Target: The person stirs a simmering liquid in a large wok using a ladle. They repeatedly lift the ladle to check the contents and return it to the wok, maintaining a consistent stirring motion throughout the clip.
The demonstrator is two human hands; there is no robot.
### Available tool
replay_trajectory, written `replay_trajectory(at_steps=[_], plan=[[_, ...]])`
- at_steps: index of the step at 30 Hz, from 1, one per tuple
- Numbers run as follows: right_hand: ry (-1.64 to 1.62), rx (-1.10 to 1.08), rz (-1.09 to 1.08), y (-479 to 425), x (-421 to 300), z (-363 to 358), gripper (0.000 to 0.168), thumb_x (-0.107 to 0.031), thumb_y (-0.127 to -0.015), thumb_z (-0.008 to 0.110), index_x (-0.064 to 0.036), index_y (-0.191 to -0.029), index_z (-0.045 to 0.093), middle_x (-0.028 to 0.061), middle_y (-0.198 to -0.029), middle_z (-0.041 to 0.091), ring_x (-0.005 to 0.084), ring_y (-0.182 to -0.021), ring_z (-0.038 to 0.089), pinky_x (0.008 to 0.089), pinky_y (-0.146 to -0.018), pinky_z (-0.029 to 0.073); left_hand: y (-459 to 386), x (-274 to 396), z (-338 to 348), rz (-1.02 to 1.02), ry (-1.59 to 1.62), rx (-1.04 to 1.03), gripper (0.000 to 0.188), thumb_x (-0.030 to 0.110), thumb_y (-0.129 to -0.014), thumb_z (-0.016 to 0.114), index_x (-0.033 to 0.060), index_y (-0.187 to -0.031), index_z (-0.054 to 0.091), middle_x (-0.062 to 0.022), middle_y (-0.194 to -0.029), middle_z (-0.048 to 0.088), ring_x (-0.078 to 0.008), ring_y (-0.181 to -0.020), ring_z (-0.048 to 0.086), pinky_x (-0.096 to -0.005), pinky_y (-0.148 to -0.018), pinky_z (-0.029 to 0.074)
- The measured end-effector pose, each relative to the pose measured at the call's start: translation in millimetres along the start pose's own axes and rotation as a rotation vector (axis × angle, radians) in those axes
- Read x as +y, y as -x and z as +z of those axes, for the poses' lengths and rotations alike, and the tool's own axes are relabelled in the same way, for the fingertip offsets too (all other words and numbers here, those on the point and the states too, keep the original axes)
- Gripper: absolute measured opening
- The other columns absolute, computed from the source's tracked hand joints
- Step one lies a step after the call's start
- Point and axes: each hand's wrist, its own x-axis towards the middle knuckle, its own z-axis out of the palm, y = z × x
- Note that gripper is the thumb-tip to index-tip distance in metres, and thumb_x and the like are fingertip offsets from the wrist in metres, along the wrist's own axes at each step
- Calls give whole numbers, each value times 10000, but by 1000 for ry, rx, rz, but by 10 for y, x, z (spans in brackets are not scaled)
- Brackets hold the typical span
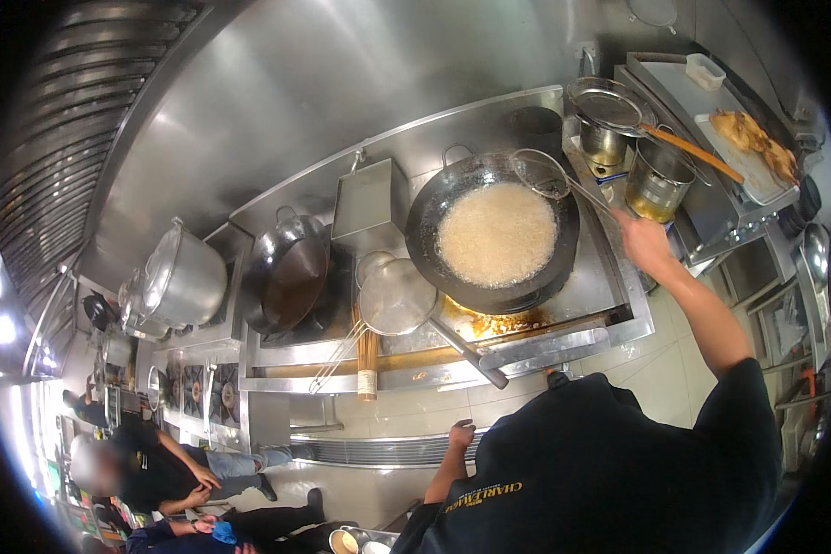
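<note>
My right hand (pixel 644 242) grips the long handle of a wire skimmer (pixel 541 173), whose round mesh head rests at the upper right rim of a black wok (pixel 422 239). Pale, foaming hot oil (pixel 498 235) bubbles in the wok, with flame glow under its near side. My left hand (pixel 462 434) hangs away from the stove, its fingers curled and nothing visible in them. A fine-mesh strainer (pixel 398 298) with a dark handle lies left of the wok, near a bamboo wok brush (pixel 367 353).
A second wok (pixel 292 277) and a large aluminium pot (pixel 187 277) stand left. At right are metal pots (pixel 661 176), a wooden-handled strainer (pixel 613 104) and a tray (pixel 758 187) of browned, cooked poultry. Co-workers (pixel 145 460) stand lower left. A floor grate (pixel 381 451) runs behind the stove edge.
</note>
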Motion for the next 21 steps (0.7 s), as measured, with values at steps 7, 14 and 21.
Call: replay_trajectory(at_steps=[7,14,21], plan=[[14,-43,58,-13,-119,54,551,-33,-686,497,-145,-1223,437,200,-615,552,337,-570,563,424,-521,451,439,280,145,-27,-453,-266,344,386,-728,485,104,-862,628,-105,-836,636,-244,-793,616,-356,-651,503],[72,-91,4,-57,-171,-94,500,-21,-680,501,-99,-1173,477,179,-605,564,323,-552,573,421,-517,466,516,-359,423,-160,-195,-168,350,397,-728,489,103,-863,622,-143,-842,626,-288,-810,607,-388,-692,487],[120,-215,78,-275,-141,53,501,-10,-643,544,-66,-1133,458,196,-688,586,332,-668,595,412,-584,483,360,-400,468,-88,-128,-3,343,389,-737,491,98,-859,623,-172,-862,616,-325,-829,595,-410,-736,469]])
